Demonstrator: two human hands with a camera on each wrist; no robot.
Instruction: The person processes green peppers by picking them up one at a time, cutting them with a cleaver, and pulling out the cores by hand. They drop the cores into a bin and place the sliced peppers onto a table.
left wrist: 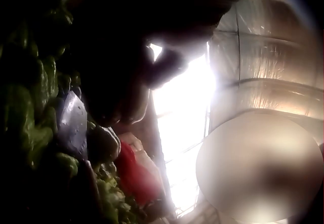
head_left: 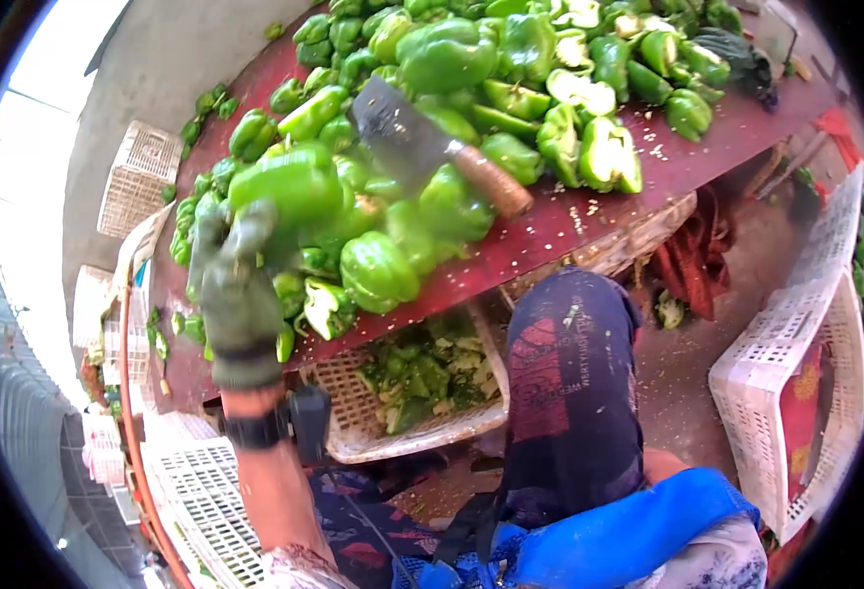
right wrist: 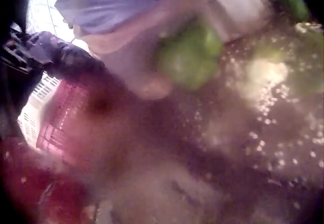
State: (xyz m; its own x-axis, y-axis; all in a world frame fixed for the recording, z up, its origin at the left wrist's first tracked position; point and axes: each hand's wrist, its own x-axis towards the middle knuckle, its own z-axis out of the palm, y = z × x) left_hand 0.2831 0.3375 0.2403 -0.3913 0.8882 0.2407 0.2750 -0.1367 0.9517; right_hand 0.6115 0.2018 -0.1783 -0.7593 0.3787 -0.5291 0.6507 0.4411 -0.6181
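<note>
My gloved left hand (head_left: 243,285) holds a large green bell pepper (head_left: 290,187), blurred by motion, over the heaped peppers on the red table. A cleaver (head_left: 393,123) with a wooden handle lies across the pile, to the right of that pepper; its blade (left wrist: 73,125) also shows in the left wrist view, where the hand is a dark silhouette. Several halved peppers (head_left: 604,152) lie right of the handle. The head view does not show my right hand. Its wrist view is badly blurred; a green piece (right wrist: 192,57) appears there, and I cannot tell whether that hand holds it.
Under the table edge stands a white crate (head_left: 417,454) with pepper scraps (head_left: 422,378). My knee (head_left: 574,383) is just right of it. More white crates stand at left (head_left: 201,501) and right (head_left: 781,383). Seeds dot the red tabletop (head_left: 663,162).
</note>
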